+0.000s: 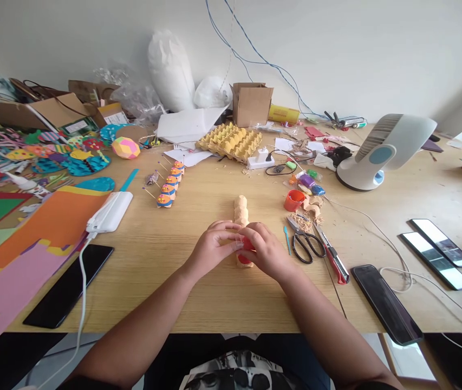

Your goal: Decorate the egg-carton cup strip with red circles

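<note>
A strip of pale egg-carton cups (241, 208) lies lengthways on the wooden table (174, 254), running away from me. Both hands meet over its near end. My left hand (213, 244) has its fingers curled and pinched against a small red lump, likely clay (248, 245). My right hand (265, 249) is closed around the same red piece from the other side. More red shows just under the hands at the strip's near end. Black-handled scissors (307, 245) and a red utility knife (334, 257) lie just right of my right hand.
A painted egg-carton caterpillar (170, 184) sits left of centre, a yellow egg tray (231, 141) behind. Coloured paper sheets (31, 233), a white power bank (111, 211) and a black phone (70, 292) lie left. A red cup (293, 200), clay lumps (307, 181), a fan (381, 151) and another phone (385, 303) lie right.
</note>
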Demonstrator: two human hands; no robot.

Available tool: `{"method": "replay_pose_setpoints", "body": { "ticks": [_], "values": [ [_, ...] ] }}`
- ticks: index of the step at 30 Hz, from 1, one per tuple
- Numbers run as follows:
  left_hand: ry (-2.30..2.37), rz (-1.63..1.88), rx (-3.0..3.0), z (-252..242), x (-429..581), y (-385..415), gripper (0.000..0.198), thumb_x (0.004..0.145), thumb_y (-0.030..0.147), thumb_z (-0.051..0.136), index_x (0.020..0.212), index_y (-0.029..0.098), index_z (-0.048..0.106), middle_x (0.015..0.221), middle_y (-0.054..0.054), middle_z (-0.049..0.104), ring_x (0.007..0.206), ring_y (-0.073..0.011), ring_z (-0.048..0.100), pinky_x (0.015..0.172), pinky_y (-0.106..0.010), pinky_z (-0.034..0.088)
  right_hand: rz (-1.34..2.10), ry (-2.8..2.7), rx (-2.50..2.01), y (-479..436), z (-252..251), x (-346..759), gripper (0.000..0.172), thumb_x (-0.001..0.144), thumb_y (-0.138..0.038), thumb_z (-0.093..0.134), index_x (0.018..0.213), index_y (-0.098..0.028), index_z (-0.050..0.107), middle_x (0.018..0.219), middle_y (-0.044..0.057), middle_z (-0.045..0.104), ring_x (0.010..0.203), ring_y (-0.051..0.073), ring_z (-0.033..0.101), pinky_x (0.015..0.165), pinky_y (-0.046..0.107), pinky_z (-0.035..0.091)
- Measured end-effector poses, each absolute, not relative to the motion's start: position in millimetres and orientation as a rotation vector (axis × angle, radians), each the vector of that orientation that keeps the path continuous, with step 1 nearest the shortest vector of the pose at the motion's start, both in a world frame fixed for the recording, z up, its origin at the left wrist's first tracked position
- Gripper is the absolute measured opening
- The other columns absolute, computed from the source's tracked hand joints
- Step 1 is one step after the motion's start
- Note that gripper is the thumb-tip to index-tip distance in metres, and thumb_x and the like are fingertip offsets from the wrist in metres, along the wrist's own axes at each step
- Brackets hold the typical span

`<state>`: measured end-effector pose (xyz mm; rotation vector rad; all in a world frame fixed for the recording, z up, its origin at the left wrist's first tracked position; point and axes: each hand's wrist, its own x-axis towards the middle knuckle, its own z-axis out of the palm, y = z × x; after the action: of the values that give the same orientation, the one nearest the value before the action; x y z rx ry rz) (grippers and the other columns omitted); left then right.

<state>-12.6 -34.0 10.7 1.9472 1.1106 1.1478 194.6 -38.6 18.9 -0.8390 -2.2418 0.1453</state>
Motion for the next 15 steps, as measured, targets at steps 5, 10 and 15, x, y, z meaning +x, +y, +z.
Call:
{"method": "replay_pose_setpoints", "body": {
  "ticks": [5,10,15],
  "values": [
    [1.095,1.153,1.970,8,-11,-34,0.012,0.091,0.033,0.073,0.095,0.029,0.084,0.120,-0.006,0.076,0.123,-0.0262,0.065,0.109,-0.046,0.051,0.147,-2.293,-0.846,-40,22,193,0.048,0.099,-0.028,0.066,0.144,-0.024,0.049,0.116,0.013,0.066,0.103,0.028,0.064,0.088,0.044,0.060],
    [1.114,1.310,2.066,13,-10,-36,0.009,0.091,0.028,0.073,0.088,0.027,0.081,0.109,-0.007,0.078,0.118,-0.0268,0.066,0.105,-0.047,0.053,0.346,-2.243,-0.900,-40,22,191,0.060,0.096,-0.030,0.072,0.149,-0.026,0.043,0.121,0.013,0.069,0.109,0.029,0.065,0.092,0.047,0.059],
    [1.202,1.394,2.077,21,-10,-40,0.009,0.090,0.027,0.071,0.084,0.026,0.078,0.108,-0.007,0.077,0.122,-0.0274,0.063,0.109,-0.049,0.049,0.517,-2.177,-1.018,-41,24,189,0.053,0.094,-0.030,0.074,0.141,-0.025,0.052,0.118,0.012,0.072,0.111,0.030,0.067,0.093,0.046,0.057]
  ]
}}
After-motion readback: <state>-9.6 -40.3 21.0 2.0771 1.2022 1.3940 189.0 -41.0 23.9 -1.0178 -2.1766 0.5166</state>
